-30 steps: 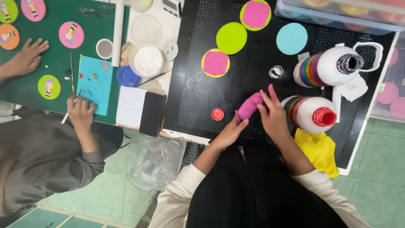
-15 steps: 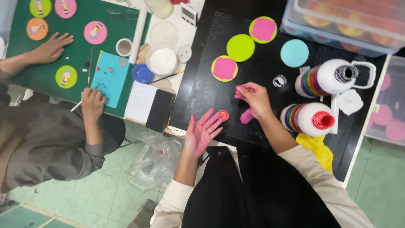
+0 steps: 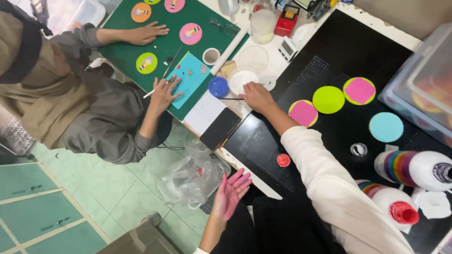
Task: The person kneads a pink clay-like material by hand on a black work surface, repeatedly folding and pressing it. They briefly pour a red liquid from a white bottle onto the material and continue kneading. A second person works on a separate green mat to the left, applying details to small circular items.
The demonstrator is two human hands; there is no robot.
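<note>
Two hands: right hand (image 3: 255, 96) closed on thin brush (image 3: 230, 99) beside white dish (image 3: 242, 81); left hand (image 3: 231, 193) open, empty, pink-stained — smear or tip risk.

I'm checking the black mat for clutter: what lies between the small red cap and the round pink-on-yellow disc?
In the head view, the person's white sleeve crosses that stretch above the black mat, between the red cap and the pink-on-yellow disc; nothing else shows there.

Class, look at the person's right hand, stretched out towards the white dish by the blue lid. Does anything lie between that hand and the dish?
Nothing visible does. The right hand already lies at the white dish's edge, on a thin stick beside the blue lid. The left hand hangs open, off the table.
</note>
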